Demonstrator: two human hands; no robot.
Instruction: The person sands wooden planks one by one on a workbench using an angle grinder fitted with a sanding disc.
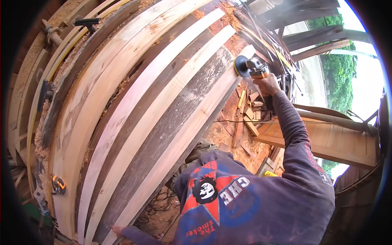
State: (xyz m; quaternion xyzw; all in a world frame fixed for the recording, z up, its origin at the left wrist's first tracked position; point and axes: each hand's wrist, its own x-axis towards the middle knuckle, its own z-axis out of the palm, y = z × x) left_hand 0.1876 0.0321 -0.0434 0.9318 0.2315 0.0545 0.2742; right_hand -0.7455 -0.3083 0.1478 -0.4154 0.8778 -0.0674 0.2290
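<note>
My right hand [267, 85] is closed around an orange and grey angle grinder [259, 69] at the upper right. Its round dark pad with a yellowish rim [241, 66] meets the far end of a long pale plank [179, 141]. At the bottom left, my left hand [118, 230] lies on the near end of the same plank, its fingers reaching across the wood. These fingers are small in view and partly hidden. Whitish dust blurs the area around the grinder.
Several curved planks, pale [122, 110] and dark [163, 122], run side by side. A tape measure [58, 184] and clamps [87, 22] are at the left. Wood offcuts [250, 116] and sawdust cover the ground. A cable [232, 121] crosses near a wide board [326, 139].
</note>
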